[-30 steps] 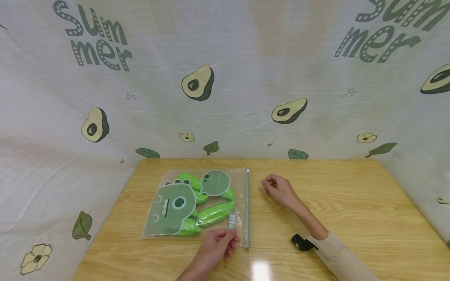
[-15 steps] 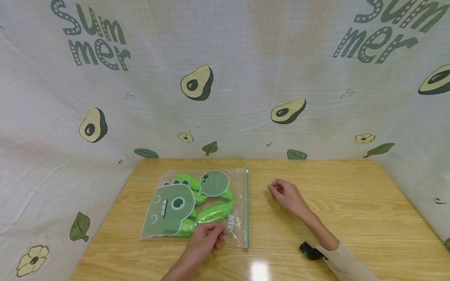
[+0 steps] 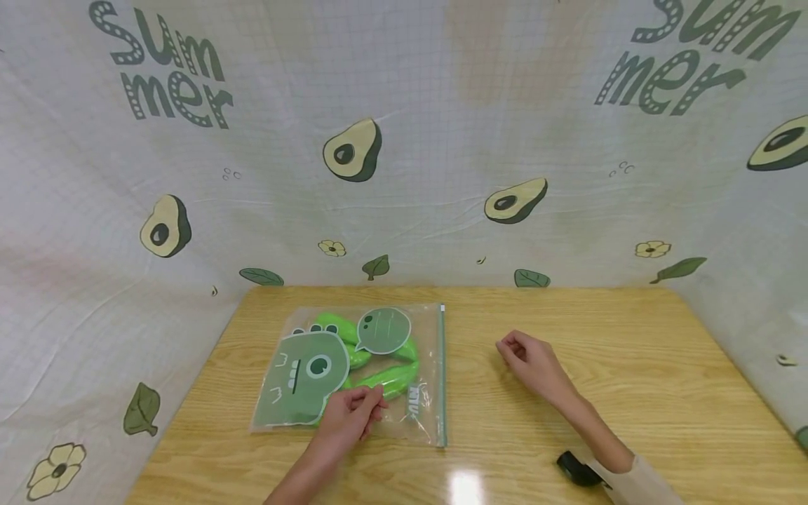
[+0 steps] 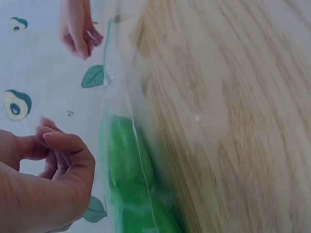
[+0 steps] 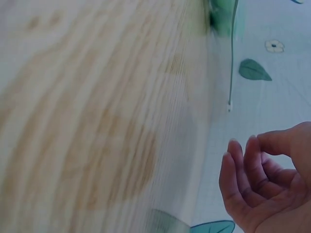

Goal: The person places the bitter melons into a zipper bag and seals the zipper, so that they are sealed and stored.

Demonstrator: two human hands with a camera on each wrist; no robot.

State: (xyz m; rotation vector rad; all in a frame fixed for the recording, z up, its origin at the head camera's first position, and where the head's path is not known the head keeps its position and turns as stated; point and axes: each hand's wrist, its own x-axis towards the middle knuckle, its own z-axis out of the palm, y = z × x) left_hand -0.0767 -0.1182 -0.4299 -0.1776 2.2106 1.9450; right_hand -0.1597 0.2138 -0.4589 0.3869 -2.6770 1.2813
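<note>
A clear zip bag (image 3: 426, 414) with a green cartoon monster print lies flat on the wooden table, its green slider edge toward the right. Inside are several glossy, bright green, elongated pieces (image 3: 394, 379), partly hidden under the print. My left hand (image 3: 344, 421) hovers over the bag's near side, fingers loosely curled, thumb near the index finger, holding nothing. In the left wrist view the bulging bag (image 4: 131, 170) stands beside that hand. To the right of the slider edge, my right hand (image 3: 533, 361) hangs above the table, loosely curled with nothing in it.
The wooden table (image 3: 631, 365) extends right of the bag. A white cloth (image 3: 429, 140) printed with avocados, leaves and lettering encloses the back and sides. A black wrist-worn device (image 3: 577, 468) sits at my right sleeve (image 3: 644, 484).
My left hand has drifted left and slightly up across the bag. My right hand has moved right and toward me, away from the bag's slider edge. The bag stays where it was.
</note>
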